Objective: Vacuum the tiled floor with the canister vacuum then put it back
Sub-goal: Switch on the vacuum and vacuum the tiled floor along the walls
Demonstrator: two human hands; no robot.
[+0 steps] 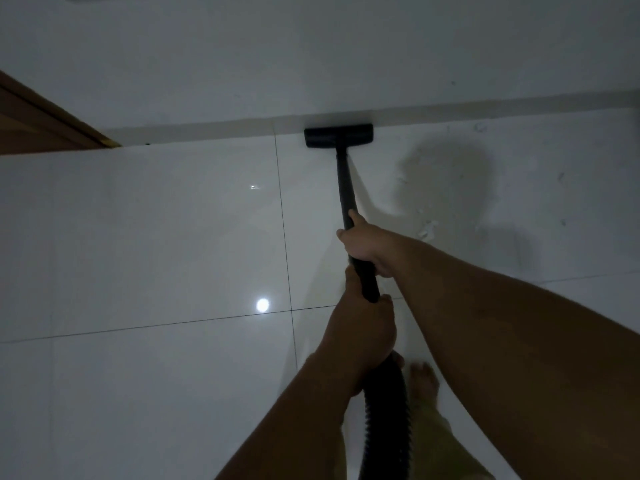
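Note:
The black floor head [338,135] of the vacuum lies flat on the white tiled floor [166,237], touching the skirting at the foot of the wall. A black wand [344,181] runs from it back toward me. My right hand [367,242] grips the wand higher up, and my left hand [360,327] grips its lower end where the ribbed black hose [386,424] begins. The hose drops out of view at the bottom. The canister itself is not in view.
A white wall [311,57] with a pale skirting [207,133] closes the far side. A brown wooden door or frame [38,126] stands at the left. My bare foot [424,379] is on the tiles beside the hose. Dusty smudges [446,178] mark the tiles right of the wand.

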